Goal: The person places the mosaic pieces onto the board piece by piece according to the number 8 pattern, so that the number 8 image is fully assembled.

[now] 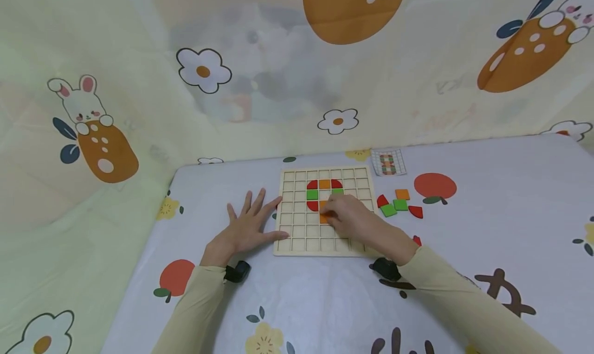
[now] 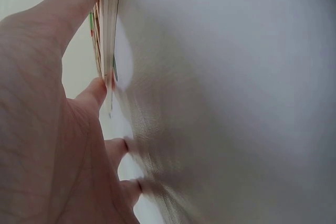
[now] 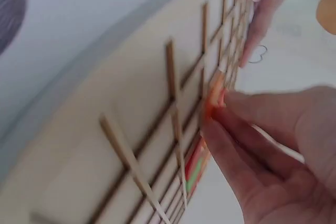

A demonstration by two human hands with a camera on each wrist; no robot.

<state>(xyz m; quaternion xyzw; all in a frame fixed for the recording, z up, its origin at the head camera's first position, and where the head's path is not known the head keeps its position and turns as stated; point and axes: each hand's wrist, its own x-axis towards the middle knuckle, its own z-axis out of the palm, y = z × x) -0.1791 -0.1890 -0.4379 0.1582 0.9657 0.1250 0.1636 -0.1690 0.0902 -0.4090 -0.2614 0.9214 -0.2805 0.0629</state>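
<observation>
A wooden grid board (image 1: 297, 245) lies on the table with red quarter-round, green and orange square tiles grouped in its middle cells. My right hand (image 1: 350, 217) bends over the board, its thumb and fingertips pinching an orange square tile (image 1: 323, 219) at a cell below the group. In the right wrist view, orange (image 3: 212, 95) shows at those fingertips, partly hidden. My left hand (image 1: 248, 227) is spread at the board's left edge; its thumb and index finger touch the frame. The left wrist view shows other fingertips (image 2: 119, 148) down on the cloth.
Loose tiles lie right of the board, among them a green one (image 1: 400, 205), an orange one (image 1: 402, 194) and a red one (image 1: 416, 212). Another red piece (image 1: 417, 240) is partly behind my right wrist. A small pattern card (image 1: 394, 169) lies beyond the board's right corner.
</observation>
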